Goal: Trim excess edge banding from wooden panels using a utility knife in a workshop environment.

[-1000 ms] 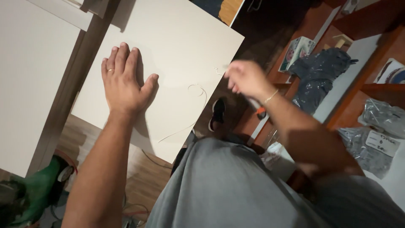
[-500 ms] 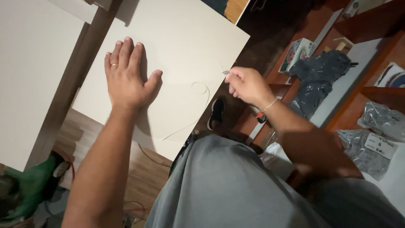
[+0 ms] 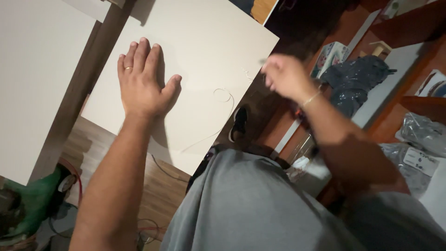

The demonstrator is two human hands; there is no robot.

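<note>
My left hand [image 3: 141, 83], with a ring on one finger, lies flat on a large white panel [image 3: 209, 42], palm down and holding nothing. My right hand [image 3: 285, 76] is blurred, raised just off the panel's right edge with its fingers pinched. A thin pale strand [image 3: 226, 96] curls over the panel's lower right part and runs up toward those fingers. My grey-clad leg [image 3: 251, 209] fills the bottom of the view.
A second white panel [image 3: 37, 83] stands at the left behind a brown wooden post [image 3: 79, 97]. A green tool [image 3: 28, 209] and cables lie on the wood floor. Grey plastic bags [image 3: 357, 79], a small box [image 3: 332, 56] and reddish shelves are at the right.
My right hand has lifted up and to the right, away from the panel's edge, drawing the strand with it. My left hand stays pressed on the panel.
</note>
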